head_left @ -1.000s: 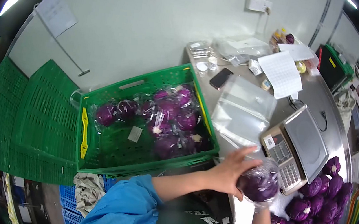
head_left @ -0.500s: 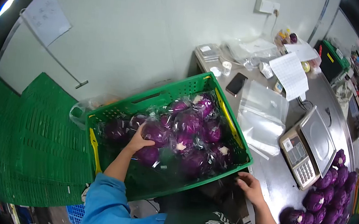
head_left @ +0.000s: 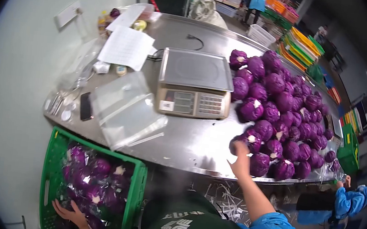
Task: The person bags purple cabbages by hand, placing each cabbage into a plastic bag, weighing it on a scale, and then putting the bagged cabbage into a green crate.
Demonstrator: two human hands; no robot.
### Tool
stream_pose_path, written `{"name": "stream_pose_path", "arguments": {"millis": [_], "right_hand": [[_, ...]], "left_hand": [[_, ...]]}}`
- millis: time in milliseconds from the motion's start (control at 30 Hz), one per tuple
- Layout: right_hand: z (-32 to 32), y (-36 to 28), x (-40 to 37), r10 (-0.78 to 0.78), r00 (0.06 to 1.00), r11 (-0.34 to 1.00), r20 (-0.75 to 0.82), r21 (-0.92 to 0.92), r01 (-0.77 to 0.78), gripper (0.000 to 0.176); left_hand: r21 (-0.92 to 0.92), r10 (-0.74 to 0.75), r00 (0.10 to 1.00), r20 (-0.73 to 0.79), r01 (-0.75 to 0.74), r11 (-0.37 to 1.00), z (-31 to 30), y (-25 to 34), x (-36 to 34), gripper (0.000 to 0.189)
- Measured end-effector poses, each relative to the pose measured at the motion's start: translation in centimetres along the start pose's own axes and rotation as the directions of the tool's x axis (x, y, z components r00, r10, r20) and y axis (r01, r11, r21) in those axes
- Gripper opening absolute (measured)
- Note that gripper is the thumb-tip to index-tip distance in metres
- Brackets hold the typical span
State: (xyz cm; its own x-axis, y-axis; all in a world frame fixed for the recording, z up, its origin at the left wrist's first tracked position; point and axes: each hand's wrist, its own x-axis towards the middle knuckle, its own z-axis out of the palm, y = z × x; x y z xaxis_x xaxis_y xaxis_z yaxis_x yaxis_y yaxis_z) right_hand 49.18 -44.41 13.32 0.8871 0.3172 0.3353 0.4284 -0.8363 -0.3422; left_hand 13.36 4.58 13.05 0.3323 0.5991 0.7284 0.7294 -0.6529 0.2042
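My left hand (head_left: 71, 214) is low in the green crate (head_left: 139, 177), fingers spread over the wrapped red cabbages (head_left: 100, 167) near the crate's left side. It grips nothing that I can see. My right hand (head_left: 240, 161) reaches over the steel table's front edge to the pile of unwrapped red cabbages (head_left: 284, 101). Its fingertips meet the left side of a red cabbage (head_left: 253, 139) at the pile's near corner, and the thumb stands apart. Whether the fingers press on that cabbage is hard to see.
A digital scale (head_left: 196, 84) stands mid-table. Left of it lie clear plastic bags (head_left: 125, 108), a phone (head_left: 86, 106) and paper sheets (head_left: 128, 47). Stacked colourful crates (head_left: 299, 48) rise behind the table. Another person's blue sleeve (head_left: 350, 199) shows at the right; shreds (head_left: 232, 201) litter the floor.
The view has swung right toward the table. My left hand has come off the wrapped red cabbage it was on; my right hand has moved from beside the crate to the loose cabbages.
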Motion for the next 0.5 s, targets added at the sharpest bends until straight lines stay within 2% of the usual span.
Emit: {"name": "stream_pose_path", "arguments": {"millis": [33, 67, 100, 133, 167, 200, 233, 267, 300, 333, 367, 400, 433, 467, 500], "right_hand": [[-3.3, 0.0, 2.1, 0.284, 0.959, 0.956, 0.002, 0.073, -0.283, 0.066], [-3.4, 3.2, 2.8, 0.304, 0.938, 0.944, -0.167, -0.081, -0.321, 0.07], [-3.2, 6.1, 3.4, 0.436, 0.884, 0.872, -0.172, -0.161, -0.461, 0.079], [-2.7, 8.2, 3.9, 0.62, 0.783, 0.771, -0.053, -0.145, -0.62, 0.09], [-2.1, 8.5, 4.4, 0.666, 0.746, 0.74, -0.027, -0.106, -0.664, 0.092], [-1.3, 8.1, 4.8, 0.702, 0.712, 0.711, 0.007, -0.068, -0.7, 0.093], [-1.2, 7.2, 4.6, 0.54, 0.842, 0.84, 0.017, -0.085, -0.536, 0.09], [-1.2, 6.4, 4.4, 0.242, 0.97, 0.953, -0.011, -0.187, -0.239, 0.084], [-1.2, 5.4, 4.5, 0.159, 0.987, 0.983, 0.031, -0.103, -0.155, 0.085], [-1.2, 4.5, 4.9, 0.078, 0.995, 0.997, 0.068, -0.014, -0.077, 0.086], [-1.0, 3.7, 6.1, 0.156, 0.975, 0.984, 0.16, 0.061, -0.167, 0.085], [-0.7, 3.5, 7.0, 0.228, 0.939, 0.956, 0.258, 0.121, -0.266, 0.085], [1.8, 4.7, 7.0, 0.136, 0.872, 0.891, 0.47, 0.327, -0.316, 0.09], [2.8, 4.6, 7.2, 0.071, 0.902, 0.926, 0.425, 0.308, -0.218, 0.09], [2.5, 4.4, 7.9, 0.084, 0.88, 0.911, 0.467, 0.321, -0.257, 0.089]], "left_hand": [[-0.114, 0.069, 0.995, 0.075, -0.06, 0.992, -0.1, 3.2, 2.0, 0.047], [-0.223, 0.142, 0.98, 0.139, -0.109, 0.969, 0.4, 6.2, 3.9, 0.045], [-0.427, 0.246, 0.94, 0.238, -0.127, 0.895, 1.7, 9.0, 5.2, 0.04], [-0.576, 0.239, 0.92, 0.311, -0.018, 0.817, 2.6, 13.7, 6.1, 0.033], [-0.62, 0.399, 0.872, 0.284, -0.15, 0.77, 3.1, 19.2, 7.4, 0.028], [-0.679, 0.482, 0.802, 0.353, -0.135, 0.722, 4.2, 23.5, 7.9, 0.027], [-0.695, 0.588, 0.673, 0.448, -0.151, 0.703, 6.2, 26.5, 8.0, 0.029], [-0.704, 0.642, 0.544, 0.541, -0.124, 0.699, 8.8, 29.5, 8.0, 0.028], [-0.672, 0.601, 0.426, 0.677, 0.024, 0.74, 12.3, 31.3, 7.4, 0.027], [-0.55, 0.515, 0.356, 0.779, -0.005, 0.835, 16.0, 33.0, 7.6, 0.027], [-0.42, 0.414, 0.287, 0.864, -0.046, 0.907, 19.2, 34.0, 7.5, 0.028], [-0.399, 0.395, 0.299, 0.869, -0.05, 0.916, 21.7, 33.9, 6.6, 0.028], [-0.355, 0.388, 0.455, 0.801, -0.161, 0.921, 23.9, 33.5, 5.8, 0.027], [-0.295, 0.396, 0.593, 0.701, -0.265, 0.918, 25.9, 33.0, 5.4, 0.027], [-0.285, 0.391, 0.602, 0.696, -0.269, 0.92, 27.6, 32.3, 4.8, 0.027]]}}
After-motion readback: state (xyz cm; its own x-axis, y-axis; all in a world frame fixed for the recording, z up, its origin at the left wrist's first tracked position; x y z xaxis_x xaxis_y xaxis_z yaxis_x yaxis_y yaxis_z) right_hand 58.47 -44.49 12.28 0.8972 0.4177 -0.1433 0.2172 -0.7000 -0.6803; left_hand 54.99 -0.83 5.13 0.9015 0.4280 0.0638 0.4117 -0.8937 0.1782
